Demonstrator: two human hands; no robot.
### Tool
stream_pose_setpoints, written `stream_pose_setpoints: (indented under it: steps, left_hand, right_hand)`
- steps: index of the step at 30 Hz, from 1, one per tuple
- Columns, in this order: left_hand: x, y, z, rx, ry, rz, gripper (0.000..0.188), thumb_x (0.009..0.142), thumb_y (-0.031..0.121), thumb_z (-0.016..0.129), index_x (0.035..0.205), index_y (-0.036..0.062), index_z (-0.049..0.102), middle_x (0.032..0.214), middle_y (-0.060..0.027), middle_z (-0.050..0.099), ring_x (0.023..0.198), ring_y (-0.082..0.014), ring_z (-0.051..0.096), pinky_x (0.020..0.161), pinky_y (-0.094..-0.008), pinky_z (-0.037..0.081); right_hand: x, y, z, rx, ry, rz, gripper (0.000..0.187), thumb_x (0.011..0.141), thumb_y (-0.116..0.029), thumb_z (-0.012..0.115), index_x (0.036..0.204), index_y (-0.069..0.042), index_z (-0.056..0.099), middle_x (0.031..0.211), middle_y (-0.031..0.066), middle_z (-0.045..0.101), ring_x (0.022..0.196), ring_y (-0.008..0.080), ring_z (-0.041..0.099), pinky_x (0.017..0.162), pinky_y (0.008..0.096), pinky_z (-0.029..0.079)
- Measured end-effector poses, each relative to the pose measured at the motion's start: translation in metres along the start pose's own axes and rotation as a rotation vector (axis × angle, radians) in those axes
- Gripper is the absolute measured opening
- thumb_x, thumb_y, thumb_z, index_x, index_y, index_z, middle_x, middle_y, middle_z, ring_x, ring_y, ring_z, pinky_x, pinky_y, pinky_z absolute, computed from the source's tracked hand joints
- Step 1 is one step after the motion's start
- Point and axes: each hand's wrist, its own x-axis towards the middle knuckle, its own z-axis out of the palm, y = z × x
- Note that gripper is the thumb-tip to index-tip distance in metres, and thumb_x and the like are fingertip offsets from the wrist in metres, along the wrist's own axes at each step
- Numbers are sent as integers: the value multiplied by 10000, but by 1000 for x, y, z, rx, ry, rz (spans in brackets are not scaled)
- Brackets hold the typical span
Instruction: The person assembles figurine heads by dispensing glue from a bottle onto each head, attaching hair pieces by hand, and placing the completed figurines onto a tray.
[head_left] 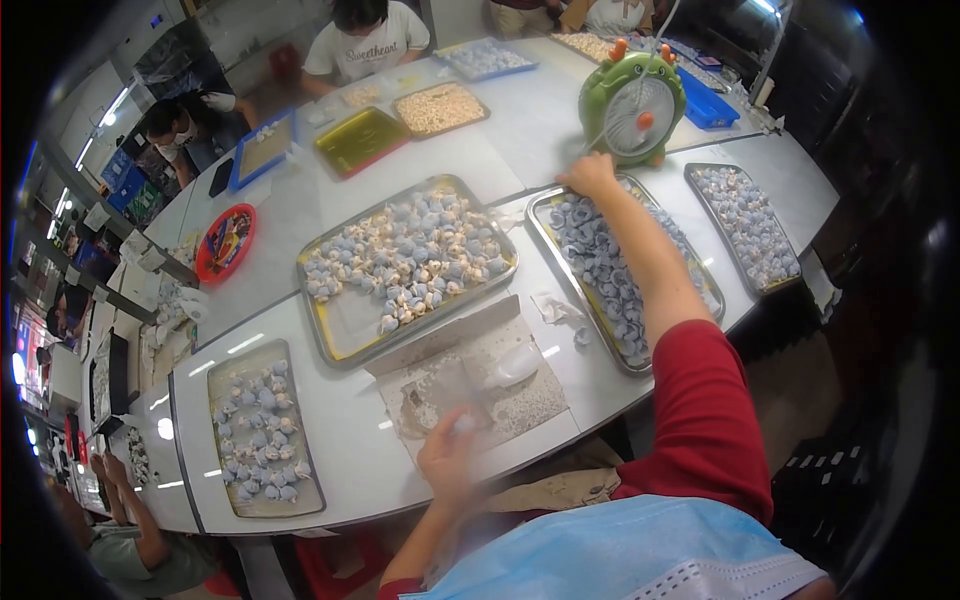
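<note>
My right arm stretches over a metal tray (602,290) heaped with small blue-grey curved pieces. At its far rim, beside the green fan, my right hand (592,176) has its fingers curled over the edge; the fingertips are partly hidden. Low over the table's near edge, my left hand (447,462) pinches a small pale blue-grey piece (463,424), slightly blurred. Just beyond it lies a speckled cardboard sheet (520,400) with a clear plastic piece (514,366) on it. A large tray (340,337) behind the cardboard holds many blue-and-cream little figures.
A tray of spaced figures (262,440) lies left; another full tray (745,225) lies right. The green animal-shaped fan (632,108) stands at the back. A red bowl (226,243), a yellow-green tray (362,142) and blue trays lie farther off. Other people sit around the table.
</note>
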Motion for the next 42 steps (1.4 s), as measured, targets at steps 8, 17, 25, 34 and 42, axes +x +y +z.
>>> stream_pose_setpoints:
  steps: [8, 17, 25, 34, 42]
  left_hand:
    - [5, 6, 9, -139, 45, 41, 286, 848, 29, 576, 1119, -27, 506, 1120, -123, 564, 937, -171, 583, 837, -261, 464]
    - [8, -4, 1, -95, -9, 77, 263, 869, 67, 560, 1118, 0, 512, 1046, -88, 582, 907, -152, 585, 819, -255, 466]
    - [-4, -3, 4, -99, -124, 98, 258, 873, 88, 564, 1112, -4, 532, 1005, -90, 593, 860, -137, 592, 764, -236, 475]
    - [16, 24, 23, -112, -254, 121, 336, 829, 40, 603, 1159, 19, 540, 1112, -72, 572, 956, -128, 543, 842, -255, 447]
    - [9, 47, 20, -188, -375, 147, 379, 838, 27, 600, 1202, -15, 501, 1128, -74, 550, 1008, -131, 523, 856, -257, 441]
  right_hand:
    - [-22, 2, -42, 229, 144, -129, 468, 808, -516, 507, 980, -110, 662, 945, 104, 650, 928, 276, 580, 773, 420, 438]
    - [-224, -53, -98, 936, 316, -834, 201, 823, -274, 595, 968, -155, 667, 848, 75, 642, 822, 247, 583, 750, 366, 454]
    - [-348, -100, -43, 1372, 262, -696, 174, 752, -42, 664, 926, -40, 656, 860, 82, 644, 773, 205, 593, 706, 307, 465]
    - [-345, -109, -72, 1704, -216, -527, 381, 828, -74, 574, 1200, -15, 512, 1054, 99, 591, 911, 141, 571, 785, 282, 469]
    - [-352, -116, -60, 2017, -179, -629, 431, 828, -18, 593, 1240, 1, 467, 1144, 79, 529, 945, 124, 526, 823, 256, 442]
